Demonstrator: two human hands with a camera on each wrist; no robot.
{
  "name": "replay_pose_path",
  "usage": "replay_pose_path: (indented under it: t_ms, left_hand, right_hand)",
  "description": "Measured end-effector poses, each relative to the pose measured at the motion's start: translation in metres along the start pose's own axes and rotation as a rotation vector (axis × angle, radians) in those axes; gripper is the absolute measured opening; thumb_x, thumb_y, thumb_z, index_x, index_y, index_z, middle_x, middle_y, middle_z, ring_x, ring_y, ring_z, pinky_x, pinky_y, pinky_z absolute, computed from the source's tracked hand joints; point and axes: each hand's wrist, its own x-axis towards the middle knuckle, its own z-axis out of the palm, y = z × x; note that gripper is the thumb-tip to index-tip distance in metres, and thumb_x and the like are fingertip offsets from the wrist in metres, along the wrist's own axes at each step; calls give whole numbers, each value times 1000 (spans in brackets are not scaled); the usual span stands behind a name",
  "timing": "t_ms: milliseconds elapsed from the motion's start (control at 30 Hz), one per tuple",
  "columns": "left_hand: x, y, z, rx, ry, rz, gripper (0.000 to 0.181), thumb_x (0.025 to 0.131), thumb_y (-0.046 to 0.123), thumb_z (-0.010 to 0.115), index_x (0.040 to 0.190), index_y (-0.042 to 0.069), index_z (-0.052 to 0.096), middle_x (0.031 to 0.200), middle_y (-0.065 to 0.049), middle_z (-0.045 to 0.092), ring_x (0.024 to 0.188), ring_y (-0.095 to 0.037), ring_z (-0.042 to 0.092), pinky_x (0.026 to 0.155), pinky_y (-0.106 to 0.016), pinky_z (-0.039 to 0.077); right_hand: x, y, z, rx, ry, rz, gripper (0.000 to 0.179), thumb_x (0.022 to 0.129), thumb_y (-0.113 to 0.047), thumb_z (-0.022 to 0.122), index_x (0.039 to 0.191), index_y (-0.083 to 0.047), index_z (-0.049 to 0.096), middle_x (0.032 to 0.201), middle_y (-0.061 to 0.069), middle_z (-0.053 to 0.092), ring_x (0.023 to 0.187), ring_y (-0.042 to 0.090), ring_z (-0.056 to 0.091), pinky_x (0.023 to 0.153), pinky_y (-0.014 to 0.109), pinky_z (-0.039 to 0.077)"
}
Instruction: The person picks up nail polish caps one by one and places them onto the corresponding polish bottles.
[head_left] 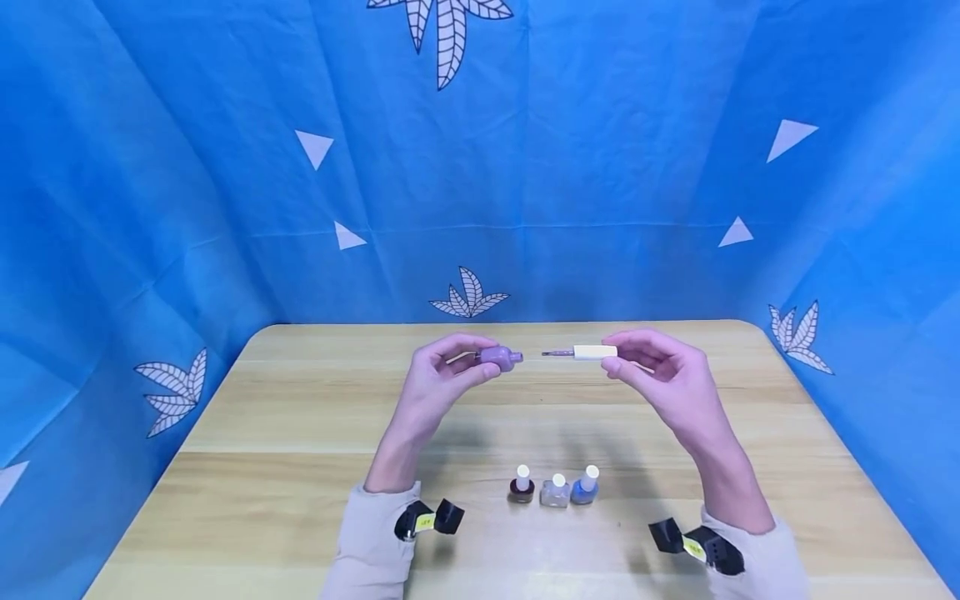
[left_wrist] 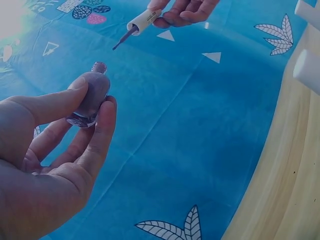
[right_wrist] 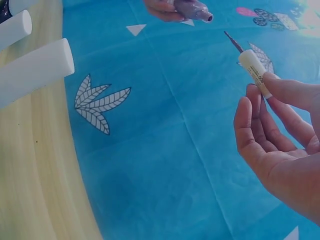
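Observation:
My left hand (head_left: 442, 375) pinches a purple nail polish bottle (head_left: 498, 358) between thumb and fingers, its uncapped neck pointing right. In the left wrist view the bottle (left_wrist: 95, 95) is tilted, neck up. My right hand (head_left: 663, 371) pinches the white nail polish cap (head_left: 595, 352) by its far end. From the cap the purple-coated brush (head_left: 557, 353) points left toward the bottle neck, with a gap between them. The right wrist view shows small print on the cap (right_wrist: 254, 70). Both hands are raised above the table.
Three capped nail polish bottles stand in a row on the wooden table (head_left: 262, 467): a dark red one (head_left: 521, 490), a clear one (head_left: 555, 495) and a blue one (head_left: 584, 490). Blue patterned cloth (head_left: 600, 167) hangs behind and at both sides.

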Motion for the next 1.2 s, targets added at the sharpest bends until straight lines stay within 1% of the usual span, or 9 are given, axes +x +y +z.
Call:
replay_pose_path:
  t_ms: [167, 400, 600, 700, 767, 867, 1100, 1200]
  left_hand:
    - [0, 1, 4, 8, 9, -2, 31, 87, -9, 75, 117, -7, 69, 118, -17, 69, 105, -28, 71, 97, -41, 59]
    - [-3, 2, 7, 35, 14, -21, 29, 88, -7, 76, 117, -6, 69, 116, -17, 69, 103, -28, 71, 96, -41, 59]
    - [-2, 4, 9, 31, 6, 0, 29, 88, -8, 76, 116, -7, 69, 117, -18, 68, 106, -30, 70, 97, -41, 59]
    - [-1, 4, 10, 45, -6, 7, 29, 88, -6, 77, 117, -6, 69, 118, -18, 68, 106, -31, 70, 97, -41, 59]
    - [0, 4, 10, 49, -10, 7, 29, 88, -6, 77, 117, -6, 69, 117, -18, 69, 106, -31, 70, 97, -41, 59]
    - [0, 3, 11, 38, -12, -1, 30, 87, -7, 77, 116, -6, 69, 116, -18, 69, 105, -31, 70, 96, -41, 59]
    - [0, 1, 12, 27, -20, -22, 29, 88, -8, 76, 116, -6, 69, 115, -19, 69, 104, -30, 70, 97, -41, 59]
    - [-1, 1, 13, 27, -24, -23, 29, 88, -8, 75, 116, -7, 69, 115, -19, 69, 104, -29, 70, 97, -41, 59]
  right_hand:
    - [1, -2, 1, -15, -11, -20, 26, 91, 6, 74, 117, 8, 69, 107, 8, 75, 97, 18, 71, 84, 27, 61]
    - [1, -2, 3, -28, -27, -25, 26, 90, 7, 74, 116, 7, 70, 106, 16, 74, 94, 18, 71, 83, 26, 62]
    - [2, -3, 4, -44, -30, -21, 24, 91, 2, 76, 114, 4, 71, 103, 10, 74, 91, 20, 72, 83, 28, 62]
    - [1, -3, 5, -47, -34, -23, 24, 91, 2, 76, 114, 4, 72, 103, 15, 73, 91, 21, 72, 83, 28, 62]
    - [1, -3, 7, -49, -42, -21, 23, 91, 2, 76, 114, 4, 72, 104, 21, 72, 91, 21, 72, 83, 28, 62]
    - [0, -2, 9, -53, -54, -17, 23, 91, 1, 76, 114, 3, 71, 106, 25, 71, 92, 21, 71, 84, 29, 62]
    - [0, -1, 11, -53, -50, -8, 23, 92, 1, 76, 114, 3, 72, 104, 14, 73, 92, 21, 72, 84, 29, 62]
    - [0, 0, 11, -56, -55, -10, 23, 92, 1, 75, 114, 2, 72, 103, 14, 73, 91, 20, 71, 84, 29, 63]
